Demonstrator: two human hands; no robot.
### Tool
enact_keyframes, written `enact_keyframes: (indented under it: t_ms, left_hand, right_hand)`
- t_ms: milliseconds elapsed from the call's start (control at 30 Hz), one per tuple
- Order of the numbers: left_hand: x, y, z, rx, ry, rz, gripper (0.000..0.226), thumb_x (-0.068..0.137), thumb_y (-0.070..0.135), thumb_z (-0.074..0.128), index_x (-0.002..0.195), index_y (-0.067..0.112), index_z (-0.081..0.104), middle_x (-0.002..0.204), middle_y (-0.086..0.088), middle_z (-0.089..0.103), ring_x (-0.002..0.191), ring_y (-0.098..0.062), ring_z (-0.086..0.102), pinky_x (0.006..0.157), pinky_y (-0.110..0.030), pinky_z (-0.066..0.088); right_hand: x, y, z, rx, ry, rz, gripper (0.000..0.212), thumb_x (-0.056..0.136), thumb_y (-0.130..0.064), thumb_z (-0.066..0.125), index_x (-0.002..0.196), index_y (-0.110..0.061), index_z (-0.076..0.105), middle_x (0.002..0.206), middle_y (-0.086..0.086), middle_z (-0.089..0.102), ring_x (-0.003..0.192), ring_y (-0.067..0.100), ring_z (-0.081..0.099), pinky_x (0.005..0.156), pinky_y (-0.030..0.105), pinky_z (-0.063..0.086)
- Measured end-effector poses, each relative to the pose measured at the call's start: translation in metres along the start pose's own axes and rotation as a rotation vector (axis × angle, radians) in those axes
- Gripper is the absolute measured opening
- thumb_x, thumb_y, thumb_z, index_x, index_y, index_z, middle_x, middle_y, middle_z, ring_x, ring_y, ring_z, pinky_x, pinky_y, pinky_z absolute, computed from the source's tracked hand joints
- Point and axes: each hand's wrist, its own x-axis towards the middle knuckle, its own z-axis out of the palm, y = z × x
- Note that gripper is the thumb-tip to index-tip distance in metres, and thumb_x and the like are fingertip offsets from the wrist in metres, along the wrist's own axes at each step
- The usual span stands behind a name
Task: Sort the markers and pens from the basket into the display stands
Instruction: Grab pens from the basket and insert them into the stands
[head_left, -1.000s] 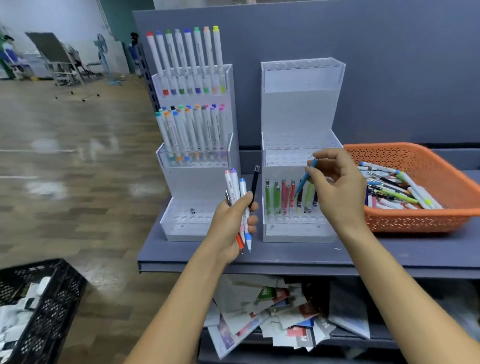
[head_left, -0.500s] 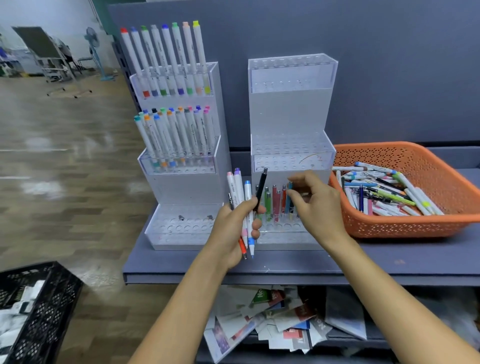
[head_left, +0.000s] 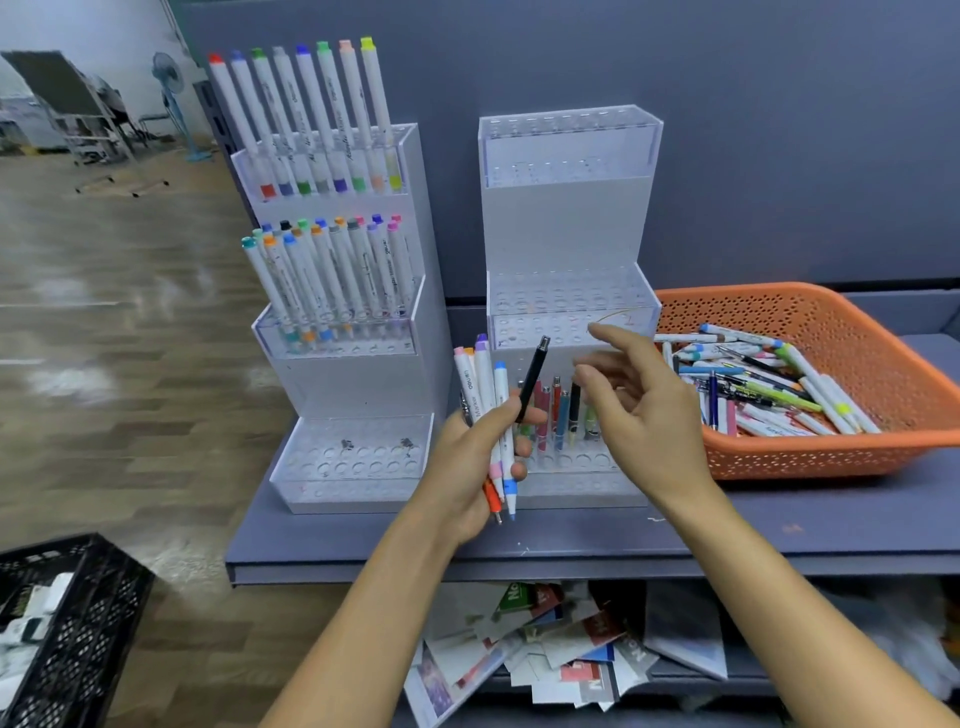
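My left hand (head_left: 470, 465) grips a bundle of white markers (head_left: 485, 400) and a black pen (head_left: 531, 378), held upright in front of the right display stand (head_left: 566, 228). My right hand (head_left: 641, 410) hovers empty beside it, fingers spread, just in front of the pens standing in that stand's bottom tier (head_left: 563, 415). The left display stand (head_left: 358, 374) holds two rows of white markers (head_left: 332, 275) with coloured caps. The orange basket (head_left: 872, 332) at the right holds several loose pens and markers (head_left: 763, 384).
Both stands and the basket rest on a grey shelf (head_left: 571, 540) against a grey back panel. Papers and booklets (head_left: 561, 654) lie on the shelf below. A black crate (head_left: 62, 623) sits on the wooden floor at the lower left.
My right hand set the blue pen into the right stand's bottom tier, let go, and lifted away open. The left hand kept its bundle.
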Motion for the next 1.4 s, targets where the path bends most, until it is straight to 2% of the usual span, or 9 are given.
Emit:
enact_keyframes:
  t_ms: [133, 333, 467, 567, 700, 867, 1033, 1233, 1400]
  left_hand:
    - [0.001, -0.006, 0.009, 0.106, -0.05, -0.015, 0.02, 0.094, 0.015, 0.055, 0.113, 0.008, 0.058, 0.079, -0.004, 0.07, 0.058, -0.011, 0.052, 0.044, -0.019, 0.042]
    - [0.003, -0.009, 0.014, 0.144, -0.052, -0.049, 0.012, 0.095, 0.019, 0.054, 0.105, 0.013, 0.059, 0.089, -0.009, 0.072, 0.06, -0.015, 0.066, 0.046, -0.019, 0.047]
    - [0.004, -0.007, 0.007, 0.08, -0.002, -0.067, 0.019, 0.095, 0.017, 0.053, 0.111, 0.007, 0.056, 0.077, -0.009, 0.071, 0.056, -0.017, 0.065, 0.045, -0.02, 0.05]
    - [0.006, -0.008, 0.003, 0.059, 0.024, -0.063, 0.014, 0.095, 0.014, 0.054, 0.106, 0.007, 0.058, 0.064, -0.004, 0.056, 0.047, -0.011, 0.051, 0.042, -0.019, 0.043]
    - [0.008, -0.009, 0.004, 0.026, 0.017, -0.068, 0.012, 0.094, 0.015, 0.056, 0.105, 0.01, 0.056, 0.059, 0.002, 0.048, 0.044, -0.008, 0.041, 0.039, -0.017, 0.036]
    - [0.007, -0.009, 0.003, 0.01, -0.006, -0.07, 0.009, 0.095, 0.01, 0.052, 0.103, 0.01, 0.056, 0.058, 0.001, 0.048, 0.043, -0.007, 0.04, 0.039, -0.016, 0.035]
    - [0.006, -0.009, 0.0, -0.017, -0.03, -0.076, 0.008, 0.096, 0.009, 0.049, 0.104, 0.008, 0.051, 0.063, -0.001, 0.052, 0.044, -0.008, 0.043, 0.038, -0.017, 0.037]
    - [0.005, -0.01, -0.002, -0.003, -0.062, -0.043, 0.017, 0.096, 0.01, 0.048, 0.107, 0.005, 0.06, 0.069, -0.002, 0.063, 0.052, -0.01, 0.053, 0.047, -0.02, 0.047]
    - [0.003, -0.009, -0.001, 0.038, -0.125, -0.056, 0.022, 0.097, 0.015, 0.048, 0.114, 0.01, 0.061, 0.093, -0.008, 0.073, 0.065, -0.015, 0.066, 0.06, -0.025, 0.057]
  right_hand:
    - [0.002, -0.01, -0.001, 0.146, -0.079, 0.048, 0.039, 0.084, -0.005, 0.068, 0.111, -0.032, 0.059, 0.095, -0.006, 0.068, 0.093, 0.003, 0.065, 0.081, 0.018, 0.052]
    - [0.008, -0.005, -0.01, 0.225, 0.06, 0.05, 0.036, 0.085, -0.006, 0.065, 0.102, -0.036, 0.054, 0.089, 0.008, 0.067, 0.087, 0.021, 0.067, 0.079, 0.041, 0.056]
    - [0.017, 0.001, -0.022, 0.134, 0.179, -0.044, 0.031, 0.086, -0.001, 0.066, 0.099, -0.025, 0.052, 0.089, -0.001, 0.064, 0.085, 0.013, 0.065, 0.075, 0.027, 0.055]
    - [0.016, 0.012, -0.022, -0.008, 0.167, -0.105, 0.028, 0.086, -0.001, 0.065, 0.103, -0.019, 0.053, 0.09, -0.004, 0.065, 0.085, 0.007, 0.064, 0.076, 0.019, 0.053]
    - [0.013, 0.026, -0.014, -0.17, 0.111, -0.194, 0.021, 0.086, -0.001, 0.065, 0.105, -0.007, 0.058, 0.089, -0.003, 0.064, 0.08, 0.007, 0.063, 0.075, 0.018, 0.052]
    - [0.01, 0.037, -0.005, -0.288, 0.051, -0.287, 0.023, 0.084, 0.0, 0.065, 0.105, -0.004, 0.058, 0.09, 0.007, 0.068, 0.079, 0.017, 0.064, 0.073, 0.026, 0.05]
    - [0.006, 0.048, 0.002, -0.382, -0.026, -0.292, 0.027, 0.081, -0.001, 0.07, 0.105, -0.003, 0.058, 0.092, 0.01, 0.068, 0.08, 0.024, 0.066, 0.069, 0.025, 0.047]
    - [-0.002, 0.056, 0.003, -0.402, -0.089, -0.25, 0.023, 0.081, -0.004, 0.071, 0.1, -0.006, 0.058, 0.086, 0.008, 0.067, 0.072, 0.028, 0.065, 0.061, 0.041, 0.055]
    - [0.0, 0.048, 0.002, -0.379, -0.031, -0.247, 0.013, 0.083, -0.009, 0.067, 0.096, -0.007, 0.062, 0.086, 0.004, 0.064, 0.072, 0.018, 0.058, 0.065, 0.028, 0.049]
